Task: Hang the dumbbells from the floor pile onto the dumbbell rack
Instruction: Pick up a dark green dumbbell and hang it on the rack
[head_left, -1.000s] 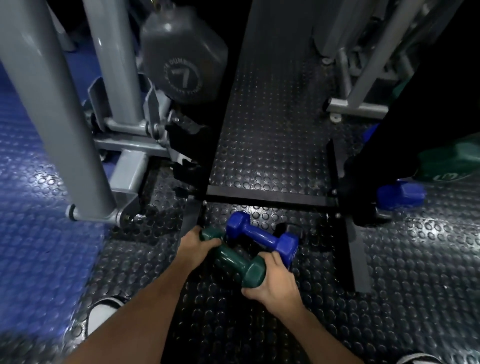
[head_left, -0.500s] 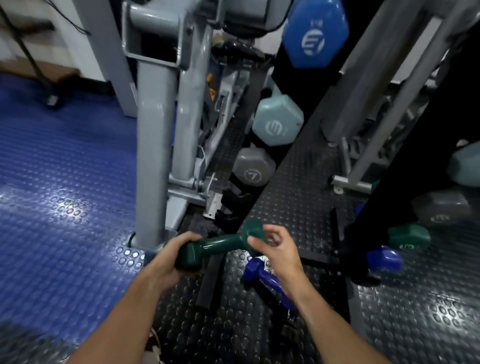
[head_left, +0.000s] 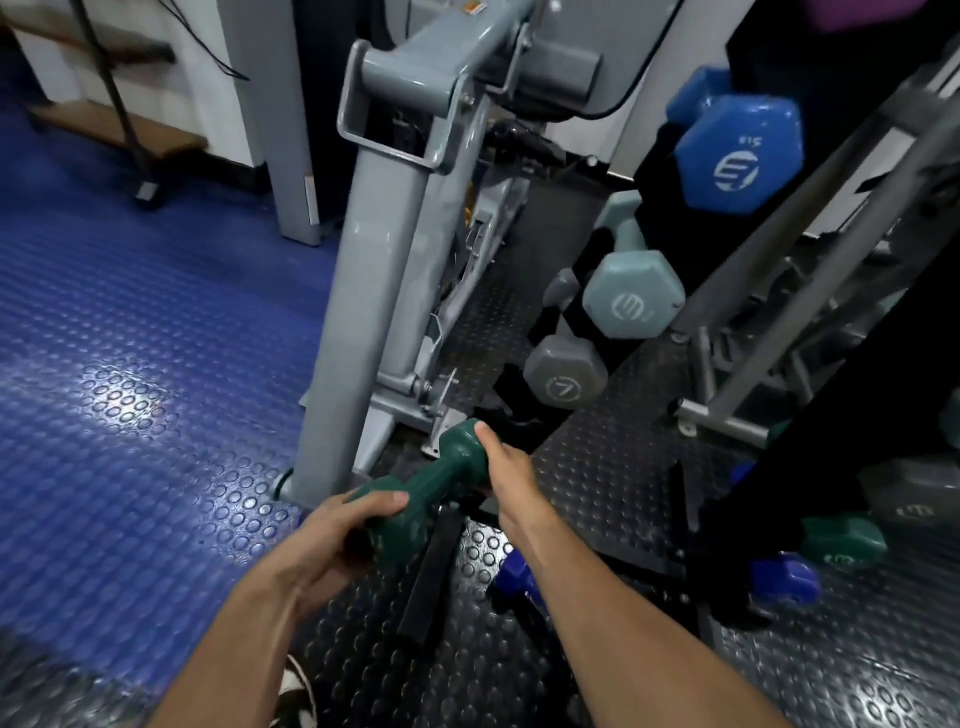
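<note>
Both hands hold one green dumbbell in the air above the studded black floor mat, tilted so that its far head points up and away toward the dumbbell rack. The left hand has its grip closed round the near head, thumb laid across the top and fingers curled beneath. The right hand has its grip on the far head, thumb up along the side; its other fingers are hidden behind the head, so how tightly they wrap cannot be told. The dumbbell touches neither floor nor rack. The black rack carries a blue dumbbell highest, a pale teal dumbbell below it and a grey dumbbell marked 7 lowest, just beyond the lifted green one. On the floor beneath the right forearm lies a dark blue dumbbell, partly covered. At right, near the rack's far side, a second green dumbbell and another dark blue dumbbell sit close together. A grey machine frame stands left of the rack, at the edge of the blue floor mat.
</note>
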